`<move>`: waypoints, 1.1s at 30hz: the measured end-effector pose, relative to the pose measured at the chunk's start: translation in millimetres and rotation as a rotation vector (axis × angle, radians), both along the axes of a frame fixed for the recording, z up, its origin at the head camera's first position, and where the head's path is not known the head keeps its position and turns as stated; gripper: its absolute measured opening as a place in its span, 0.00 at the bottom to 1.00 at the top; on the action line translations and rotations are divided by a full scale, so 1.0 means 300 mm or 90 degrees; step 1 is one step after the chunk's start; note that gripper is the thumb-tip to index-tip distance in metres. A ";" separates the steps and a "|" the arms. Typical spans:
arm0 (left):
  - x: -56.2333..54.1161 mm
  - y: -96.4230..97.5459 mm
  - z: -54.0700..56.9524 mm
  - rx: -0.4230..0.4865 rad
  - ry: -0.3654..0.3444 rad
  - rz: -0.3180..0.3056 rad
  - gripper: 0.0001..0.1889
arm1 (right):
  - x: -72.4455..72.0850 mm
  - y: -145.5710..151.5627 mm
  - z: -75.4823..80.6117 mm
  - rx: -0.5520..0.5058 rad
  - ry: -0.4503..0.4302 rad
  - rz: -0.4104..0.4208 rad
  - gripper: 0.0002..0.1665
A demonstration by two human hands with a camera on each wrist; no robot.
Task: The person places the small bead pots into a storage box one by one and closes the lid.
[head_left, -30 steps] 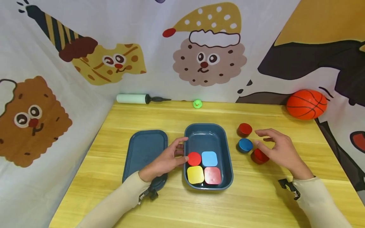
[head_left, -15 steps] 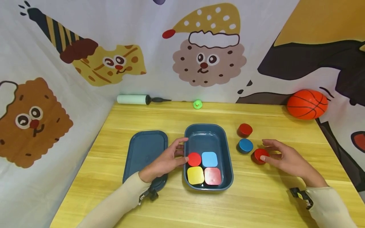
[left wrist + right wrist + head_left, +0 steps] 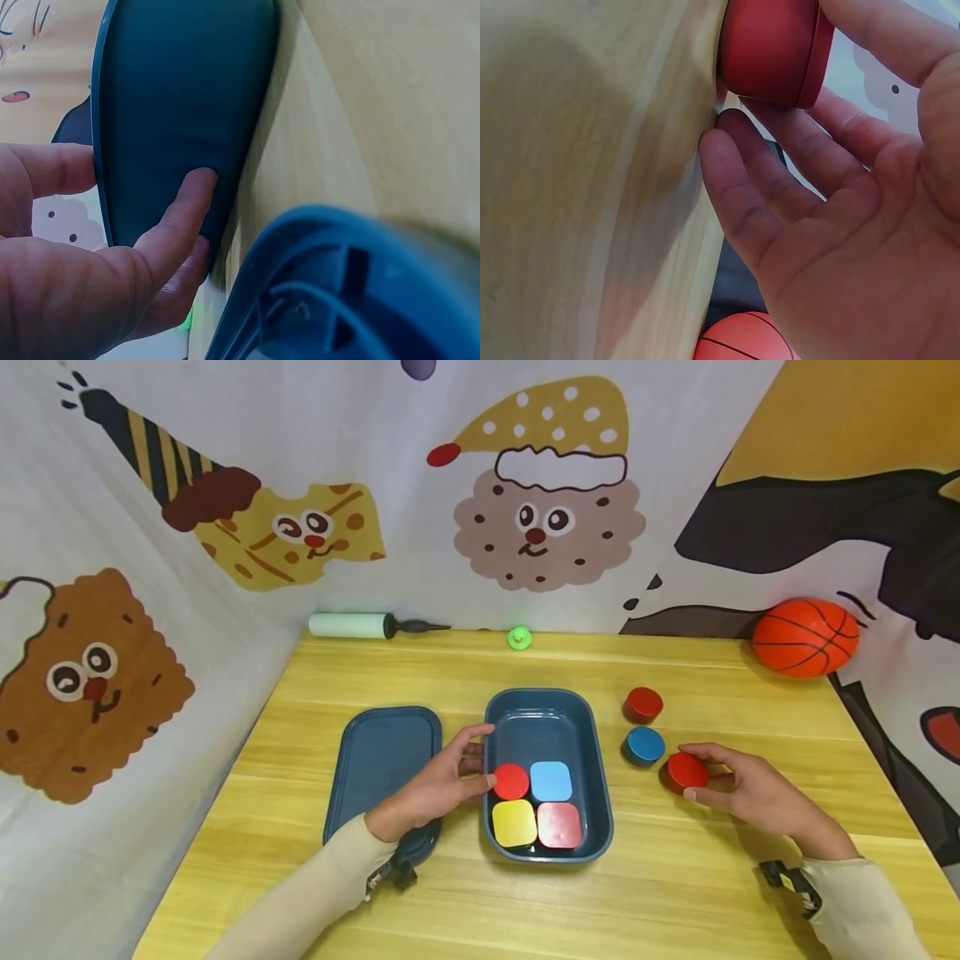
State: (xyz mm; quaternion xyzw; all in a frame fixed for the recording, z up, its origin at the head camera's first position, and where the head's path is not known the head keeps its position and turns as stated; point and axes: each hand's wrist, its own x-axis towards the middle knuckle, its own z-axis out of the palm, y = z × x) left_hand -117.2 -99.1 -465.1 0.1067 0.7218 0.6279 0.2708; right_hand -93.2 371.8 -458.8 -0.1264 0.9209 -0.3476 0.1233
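My left hand (image 3: 442,777) rests against the left side of a dark blue lunch box (image 3: 603,810), fingertips on its outer wall (image 3: 172,90) and thumb at the rim. Inside the box's near half sit a round red piece (image 3: 512,782), a light blue square one (image 3: 551,781), a yellow one (image 3: 514,823) and a pink one (image 3: 559,825). On the right, my right hand (image 3: 765,789) holds a small round red lidded container (image 3: 686,770) between thumb and fingers, low at the tabletop. The right wrist view shows this red container (image 3: 772,52) close up, with a seam near its top.
Beside the held container stand a round blue container (image 3: 645,746) and another red one (image 3: 643,704). A dark blue lid (image 3: 386,752) lies left of the box. Along the back are a hand pump (image 3: 348,625), a green toy duck (image 3: 519,637) and an orange basketball (image 3: 806,637).
My right hand has drawn back toward the near right, then its thumb and fingers have closed round the nearest red container. My left hand stays at the box.
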 end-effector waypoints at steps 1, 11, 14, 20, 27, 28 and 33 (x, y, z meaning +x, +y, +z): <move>0.000 0.000 0.000 0.002 0.000 0.000 0.39 | 0.000 -0.001 0.000 0.002 0.002 -0.001 0.39; 0.001 0.004 0.004 0.002 -0.003 -0.001 0.40 | -0.012 0.012 0.030 0.015 0.070 -0.005 0.37; 0.002 0.003 0.005 -0.002 -0.004 0.000 0.40 | -0.024 0.019 0.051 0.027 0.105 -0.013 0.37; 0.003 -0.001 0.006 0.005 -0.007 0.005 0.40 | -0.053 0.011 0.095 0.025 0.148 -0.013 0.37; 0.004 0.001 0.007 0.005 -0.004 0.001 0.40 | -0.081 -0.031 0.128 0.019 0.191 0.002 0.36; 0.004 0.002 0.008 0.007 -0.005 0.001 0.40 | -0.085 -0.040 0.132 0.018 0.197 0.005 0.36; 0.005 0.000 0.010 0.005 -0.006 0.003 0.40 | -0.107 -0.091 0.151 0.011 0.217 0.005 0.36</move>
